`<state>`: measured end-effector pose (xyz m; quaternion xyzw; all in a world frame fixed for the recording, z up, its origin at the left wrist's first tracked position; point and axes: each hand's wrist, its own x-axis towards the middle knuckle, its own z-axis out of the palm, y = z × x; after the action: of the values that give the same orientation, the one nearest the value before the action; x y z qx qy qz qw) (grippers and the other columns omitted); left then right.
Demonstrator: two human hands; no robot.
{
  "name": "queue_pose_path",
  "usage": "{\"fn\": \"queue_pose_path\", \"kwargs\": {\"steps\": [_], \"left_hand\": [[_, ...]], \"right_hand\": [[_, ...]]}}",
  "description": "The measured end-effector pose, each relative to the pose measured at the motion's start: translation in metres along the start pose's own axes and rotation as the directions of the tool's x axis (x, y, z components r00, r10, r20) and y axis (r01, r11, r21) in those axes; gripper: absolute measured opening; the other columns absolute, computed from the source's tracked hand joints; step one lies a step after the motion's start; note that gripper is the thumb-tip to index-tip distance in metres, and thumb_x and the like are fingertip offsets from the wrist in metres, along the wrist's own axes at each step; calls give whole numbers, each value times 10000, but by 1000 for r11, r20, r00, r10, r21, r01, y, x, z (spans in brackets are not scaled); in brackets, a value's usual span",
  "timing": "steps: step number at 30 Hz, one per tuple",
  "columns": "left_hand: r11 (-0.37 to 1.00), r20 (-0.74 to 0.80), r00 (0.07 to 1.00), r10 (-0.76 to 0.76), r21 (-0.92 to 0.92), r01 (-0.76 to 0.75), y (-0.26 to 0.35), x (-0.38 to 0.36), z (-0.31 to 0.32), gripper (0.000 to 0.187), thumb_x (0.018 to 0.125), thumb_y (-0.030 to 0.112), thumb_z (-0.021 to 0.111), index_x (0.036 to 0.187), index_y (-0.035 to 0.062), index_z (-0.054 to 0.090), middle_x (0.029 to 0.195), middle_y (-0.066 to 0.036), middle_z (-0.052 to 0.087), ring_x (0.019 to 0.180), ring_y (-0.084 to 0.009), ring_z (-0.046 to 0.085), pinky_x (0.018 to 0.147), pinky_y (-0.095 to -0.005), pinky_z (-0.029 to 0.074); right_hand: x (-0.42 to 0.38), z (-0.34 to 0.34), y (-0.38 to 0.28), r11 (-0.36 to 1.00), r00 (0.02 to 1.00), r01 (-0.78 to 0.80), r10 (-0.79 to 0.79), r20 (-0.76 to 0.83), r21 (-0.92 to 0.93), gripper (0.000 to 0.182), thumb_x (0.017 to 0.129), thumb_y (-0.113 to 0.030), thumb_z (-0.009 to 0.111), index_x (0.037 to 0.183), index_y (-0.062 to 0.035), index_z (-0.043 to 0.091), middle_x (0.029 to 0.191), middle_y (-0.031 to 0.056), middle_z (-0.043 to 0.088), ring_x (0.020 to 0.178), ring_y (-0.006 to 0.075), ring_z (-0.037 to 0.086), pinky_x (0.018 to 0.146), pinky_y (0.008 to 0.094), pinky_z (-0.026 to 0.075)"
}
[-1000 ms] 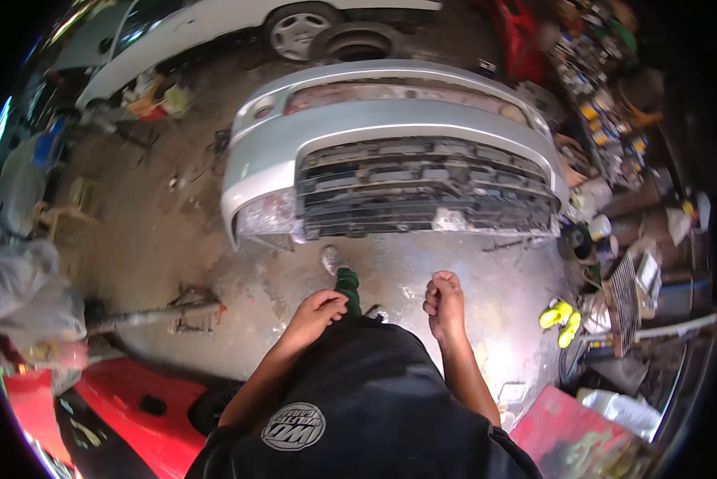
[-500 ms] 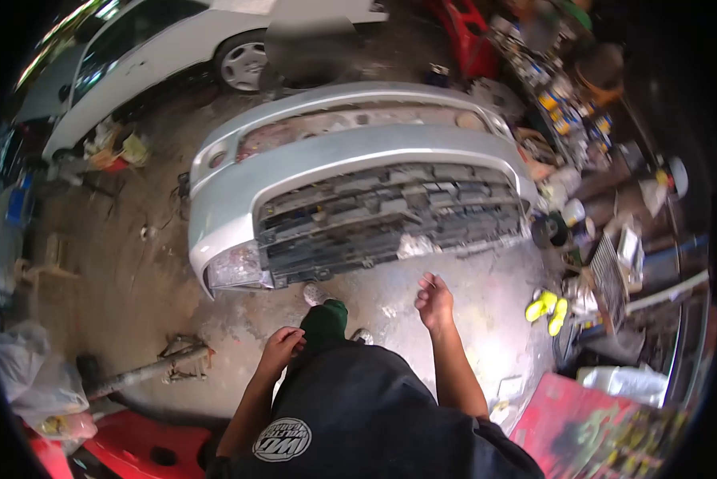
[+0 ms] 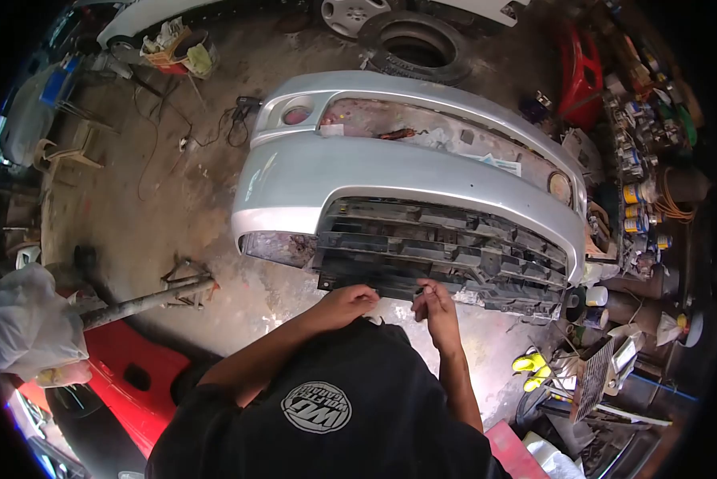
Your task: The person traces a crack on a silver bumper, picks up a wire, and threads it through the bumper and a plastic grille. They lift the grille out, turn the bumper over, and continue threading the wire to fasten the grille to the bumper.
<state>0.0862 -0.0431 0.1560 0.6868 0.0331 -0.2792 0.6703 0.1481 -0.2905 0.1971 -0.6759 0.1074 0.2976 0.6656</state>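
Hands: left hand (image 3: 349,306) and right hand (image 3: 438,311) had drawn closer together since the earlier frame.
Grip: fingers curled on both; whether they held anything could not be told.
Bumper (image 3: 295,172): stood just ahead of both hands.
Floor (image 3: 175,231): was stained, brightest near the person.
Room: tyre (image 3: 414,70) lay beyond, yellow shoes (image 3: 528,364) right, red panel (image 3: 131,403) left.
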Motion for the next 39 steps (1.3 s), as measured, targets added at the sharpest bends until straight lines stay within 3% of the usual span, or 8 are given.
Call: {"fn": "queue_pose_path", "kwargs": {"steps": [2,5,12,15,18,27,34,39], "left_hand": [[1000,43,999,-21,-8,21,13,13,-5,259,1020,177,594,1211,7,627,1054,-51,678,966,-115,625,863,-279,503],[997,94,993,-75,-18,77,27,22,-12,248,1021,164,586,1204,3,627,1047,-51,676,957,-114,623,864,-273,501],[988,83,990,-111,-95,119,12,24,-20,234,1021,154,580,1199,10,629,1048,-37,669,930,-105,606,835,-264,502],[990,-13,997,-74,-125,72,16,18,-14,238,1020,156,590,1212,21,630,1071,-25,663,930,-93,597,811,-257,498],[979,-92,995,-48,-202,29,24,5,-9,272,998,153,637,1232,15,621,1099,-61,690,1023,-136,645,897,-288,510],[923,-83,993,84,-368,-109,-13,-63,2,174,1002,153,636,1144,57,666,1058,-12,678,942,-87,592,832,-254,468],[954,-31,999,-12,-299,2,-45,-116,10,189,1017,253,608,1086,82,649,1082,-3,661,1042,-102,590,885,-284,451],[964,24,1000,-2,-267,9,-47,-154,6,156,1018,226,602,1090,94,640,1072,-4,663,1035,-108,598,883,-285,457]], "right_hand": [[8,10,-1,981,997,72,-65,47,-182,255,1070,-268,492,1161,-43,568,804,30,584,600,40,414,532,209,323],[14,20,15,995,996,91,-92,-17,-36,208,1063,-258,498,1089,-61,556,828,28,587,583,47,390,533,218,318],[12,33,4,1000,1000,8,-8,19,23,227,1052,-175,529,1141,8,631,904,84,691,813,150,679,749,284,550],[10,41,14,991,994,105,-104,20,-86,257,1044,-187,578,1187,0,681,945,87,723,858,130,686,771,269,540],[-3,53,9,999,990,41,-40,136,-10,239,1039,-151,573,1183,6,680,921,88,731,850,129,695,786,273,544],[-63,101,41,999,973,-50,46,228,12,238,1029,-111,527,1148,53,652,886,110,723,819,174,715,770,291,564],[-140,140,98,986,995,-30,15,96,163,188,1046,-146,536,1130,11,596,956,130,724,865,204,727,826,321,567],[-168,161,126,955,995,-13,-19,102,298,148,1025,-159,594,1068,-20,621,889,69,691,809,161,685,777,290,548]]}}
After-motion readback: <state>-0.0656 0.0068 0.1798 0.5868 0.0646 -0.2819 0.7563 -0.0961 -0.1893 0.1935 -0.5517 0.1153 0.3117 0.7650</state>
